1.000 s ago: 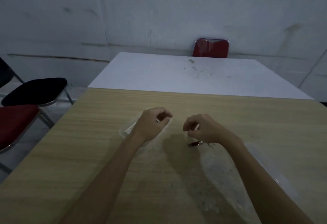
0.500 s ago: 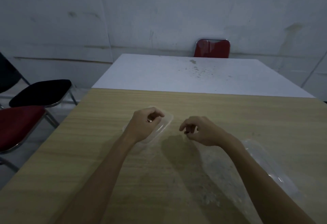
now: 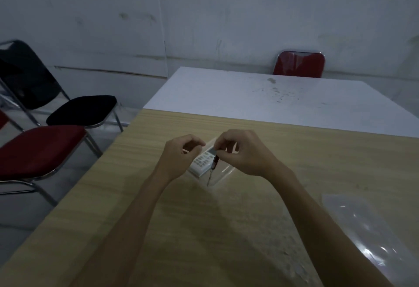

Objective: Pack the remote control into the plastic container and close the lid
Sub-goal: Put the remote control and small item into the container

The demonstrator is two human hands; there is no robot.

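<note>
A white remote control [image 3: 201, 161] with grey buttons lies in a clear plastic container [image 3: 223, 172] on the wooden table [image 3: 204, 230]. My left hand [image 3: 181, 157] is curled at the container's left rim, and its fingers hide that edge. Just right of the remote, my right hand [image 3: 244, 153] pinches a small dark red key-like object [image 3: 214, 166], which dangles over the container. The clear lid [image 3: 362, 230] lies flat on the table at the right, apart from the container.
A white table [image 3: 249, 100] adjoins the wooden one at the far edge, with a red chair [image 3: 299, 63] behind it. A red chair [image 3: 38, 150] and a black chair [image 3: 81, 109] stand to the left of the table.
My right hand has picked the small dark red object off the table and carried it left, over the container. The remote now shows inside the container. The view has shifted left.
</note>
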